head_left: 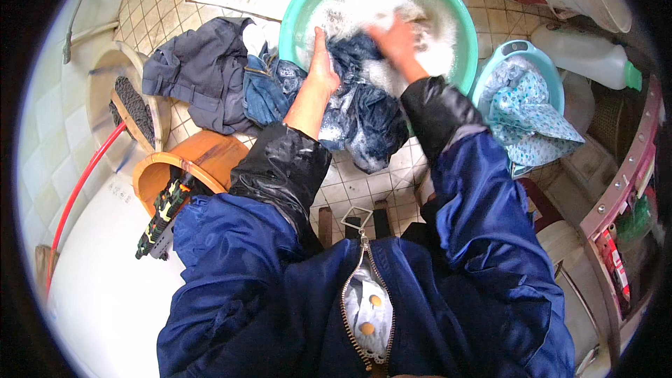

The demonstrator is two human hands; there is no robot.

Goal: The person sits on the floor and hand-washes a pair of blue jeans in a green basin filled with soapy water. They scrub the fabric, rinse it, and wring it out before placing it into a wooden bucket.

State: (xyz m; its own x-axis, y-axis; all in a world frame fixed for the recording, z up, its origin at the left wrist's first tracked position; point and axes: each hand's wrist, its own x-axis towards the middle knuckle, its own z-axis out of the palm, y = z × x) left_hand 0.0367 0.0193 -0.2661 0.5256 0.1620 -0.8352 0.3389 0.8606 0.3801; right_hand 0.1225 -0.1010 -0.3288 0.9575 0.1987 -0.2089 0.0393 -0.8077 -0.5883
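Observation:
A green plastic basin (469, 47) full of white suds (362, 2) stands before me on the tiled floor. A soaked dark-blue garment (375, 123), streaked with foam, hangs over its near rim. My left hand (320, 71) rests against the left side of this cloth, one digit pointing up; its other fingers are partly hidden. My right hand (396, 44) is blurred over the suds at the cloth's far end, its thumb apart from its fingers. Foamy blue denim (268, 84) with a zip lies left of my left hand, against the basin.
Dark grey trousers (202, 73) lie at the left, near an orange bucket (194, 160) and a brush (134, 115) with a red handle (86, 173). At the right, a light-blue basin (556, 84) holds a floral cloth (535, 115); a white jug (580, 55) lies beyond it.

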